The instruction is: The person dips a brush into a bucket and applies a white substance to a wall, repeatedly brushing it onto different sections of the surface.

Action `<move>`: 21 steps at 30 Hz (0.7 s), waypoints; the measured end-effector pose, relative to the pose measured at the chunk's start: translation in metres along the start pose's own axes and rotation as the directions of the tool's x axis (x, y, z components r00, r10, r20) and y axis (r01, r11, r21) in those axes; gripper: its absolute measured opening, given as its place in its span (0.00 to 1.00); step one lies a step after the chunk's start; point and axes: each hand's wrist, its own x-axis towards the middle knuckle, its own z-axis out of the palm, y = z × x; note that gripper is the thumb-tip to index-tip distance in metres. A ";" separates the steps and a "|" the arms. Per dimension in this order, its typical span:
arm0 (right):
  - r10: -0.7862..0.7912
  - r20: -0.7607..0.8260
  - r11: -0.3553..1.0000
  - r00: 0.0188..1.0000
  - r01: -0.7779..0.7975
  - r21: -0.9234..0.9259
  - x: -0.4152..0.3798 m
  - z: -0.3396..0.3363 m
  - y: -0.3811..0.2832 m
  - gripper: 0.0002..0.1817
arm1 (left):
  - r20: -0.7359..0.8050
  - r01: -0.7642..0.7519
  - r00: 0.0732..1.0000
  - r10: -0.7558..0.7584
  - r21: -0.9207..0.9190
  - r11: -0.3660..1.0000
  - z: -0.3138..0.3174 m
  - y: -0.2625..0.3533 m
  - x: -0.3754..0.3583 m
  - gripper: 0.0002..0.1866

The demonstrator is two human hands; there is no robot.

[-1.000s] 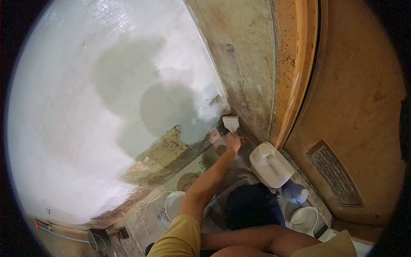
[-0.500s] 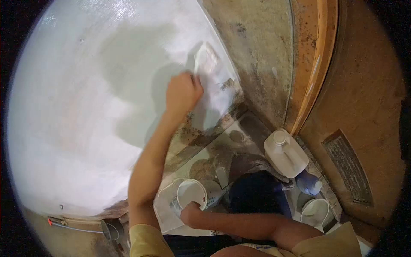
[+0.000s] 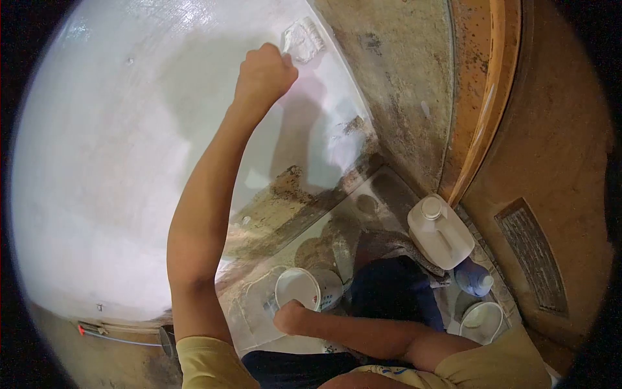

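Note:
My left hand [image 3: 265, 72] is raised in front of the white-coated wall [image 3: 110, 168], its fingers closed around a brush. The broad head of the brush [image 3: 303, 40], covered in white, lies against the wall near its upper right edge. Lower down, my right hand [image 3: 293, 318] is closed on the near rim of a white bucket [image 3: 298, 286] with pale contents. Part of another printed white container [image 3: 329, 288] shows just right of the bucket.
On the right stand a white jug [image 3: 442, 236], a blue bottle with a pale cap [image 3: 474, 277] and an open white tub [image 3: 481, 322]. A bare, stained wall [image 3: 402, 97] adjoins the white one. A dark grate [image 3: 531, 256] is set at the far right.
My left hand and the brush have moved up along the wall, and the arm is more stretched out. My right hand stays at the bucket, with the view slightly shifted.

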 end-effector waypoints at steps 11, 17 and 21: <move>-0.114 -0.015 0.993 0.993 0.114 0.023 -0.021 -0.016 -0.017 0.11 | -0.061 0.064 0.996 -0.067 -0.049 0.997 -0.025 -0.030 -0.116 0.13; 0.066 0.079 0.996 0.995 -0.071 0.060 -0.013 -0.019 -0.009 0.13 | -0.077 -0.082 0.994 0.081 0.000 0.997 0.035 0.009 -0.064 0.15; 0.017 0.045 0.998 0.999 -0.019 0.056 -0.012 -0.013 -0.005 0.16 | -0.053 -0.023 0.998 0.019 -0.084 0.996 0.053 0.020 -0.040 0.16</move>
